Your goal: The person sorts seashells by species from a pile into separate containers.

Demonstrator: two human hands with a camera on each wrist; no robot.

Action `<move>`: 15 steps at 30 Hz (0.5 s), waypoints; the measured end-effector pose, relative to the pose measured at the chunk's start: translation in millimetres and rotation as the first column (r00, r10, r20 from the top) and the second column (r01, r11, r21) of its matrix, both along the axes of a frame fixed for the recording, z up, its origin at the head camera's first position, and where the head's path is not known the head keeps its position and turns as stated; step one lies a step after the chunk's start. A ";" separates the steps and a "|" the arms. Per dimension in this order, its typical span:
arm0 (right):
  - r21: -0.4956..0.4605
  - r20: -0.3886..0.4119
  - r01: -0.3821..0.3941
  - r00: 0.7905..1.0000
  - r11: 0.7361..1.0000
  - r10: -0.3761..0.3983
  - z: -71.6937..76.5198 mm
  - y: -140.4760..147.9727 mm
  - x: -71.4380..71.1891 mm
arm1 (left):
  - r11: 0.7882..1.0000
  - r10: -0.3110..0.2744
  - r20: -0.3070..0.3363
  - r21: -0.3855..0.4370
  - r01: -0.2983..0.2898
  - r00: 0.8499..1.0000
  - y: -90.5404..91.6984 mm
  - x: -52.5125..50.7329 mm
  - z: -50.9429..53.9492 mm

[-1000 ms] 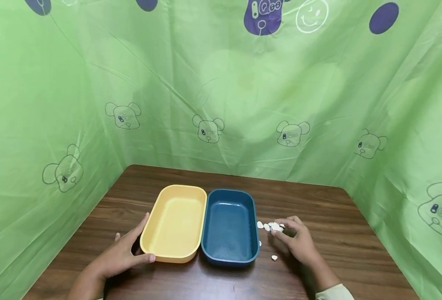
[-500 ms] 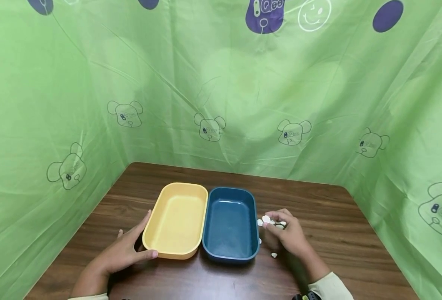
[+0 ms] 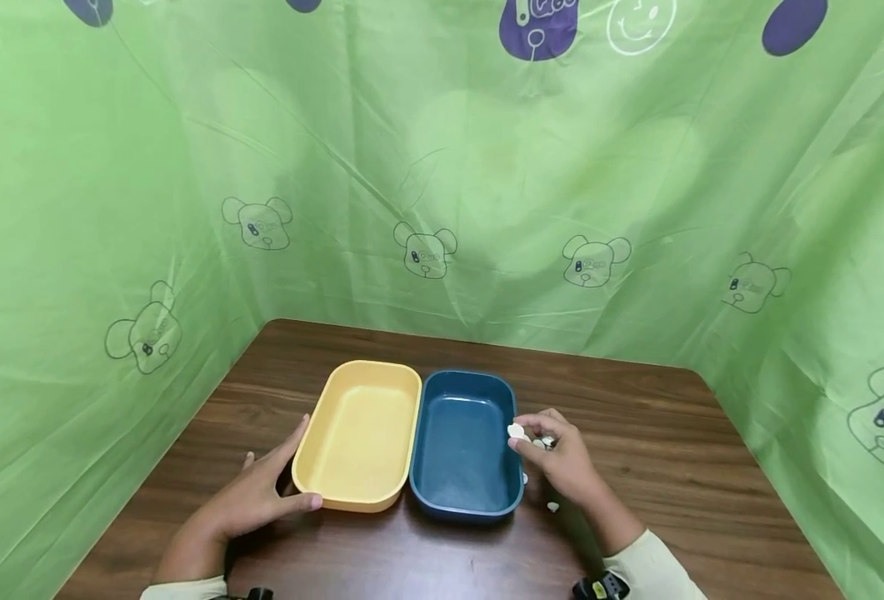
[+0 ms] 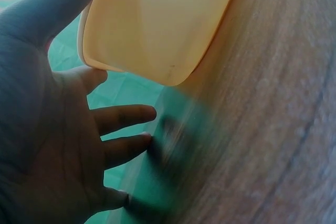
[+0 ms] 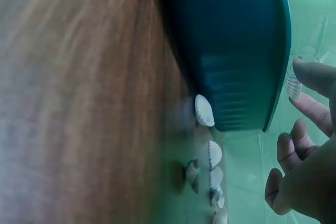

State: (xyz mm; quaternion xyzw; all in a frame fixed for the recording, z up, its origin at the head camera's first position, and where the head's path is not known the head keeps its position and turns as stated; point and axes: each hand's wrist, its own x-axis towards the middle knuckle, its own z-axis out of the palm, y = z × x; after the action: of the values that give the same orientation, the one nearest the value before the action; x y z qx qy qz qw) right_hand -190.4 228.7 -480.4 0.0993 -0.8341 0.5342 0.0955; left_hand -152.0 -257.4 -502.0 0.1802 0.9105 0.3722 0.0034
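Observation:
With thumb and forefinger, my right hand [image 3: 565, 462] pinches a white ribbed seashell [image 5: 293, 88] beside the blue tray's right rim. The shell [image 3: 516, 432] shows at the fingertips in the head view as well. My left hand [image 3: 250, 498] is spread at the near left corner of the yellow tray [image 3: 359, 437]; its thumb and forefinger touch the tray, and the other fingers extend apart in the left wrist view. The blue tray [image 3: 462, 458] stands right against the yellow one. No shells are seen inside either tray.
Several white shells [image 5: 215, 154] lie on the wooden table [image 3: 621, 400] right of the blue tray, partly hidden by the right hand in the head view. A single shell [image 3: 553, 507] lies nearer the front. Green printed cloth [image 3: 486, 192] encloses the table's back and sides.
My right hand has picked the shell up from the group on the table and carried it left to the blue tray's rim. The left hand stays at the yellow tray. The head view has shifted slightly.

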 end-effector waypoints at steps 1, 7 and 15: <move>-0.001 0.005 -0.001 1.000 1.000 0.001 1.2 -1.0 -1.3 | 1.000 0.000 0.000 0.000 0.000 1.000 0.1 -0.7 0.3; 0.038 0.027 -0.006 1.000 0.999 0.005 2.2 -3.5 -8.3 | 1.000 0.005 0.006 0.009 -0.005 1.000 -1.5 0.0 0.6; 0.047 0.029 0.006 1.000 0.999 -0.007 4.4 -3.6 -8.5 | 1.000 -0.004 0.004 0.016 0.004 1.000 0.7 0.5 2.6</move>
State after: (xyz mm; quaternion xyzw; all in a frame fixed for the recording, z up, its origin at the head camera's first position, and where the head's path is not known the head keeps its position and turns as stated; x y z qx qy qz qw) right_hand -198.9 225.1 -476.0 0.0910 -0.8480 0.5156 0.0826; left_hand -151.5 -256.7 -499.3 0.1814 0.9070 0.3800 0.0046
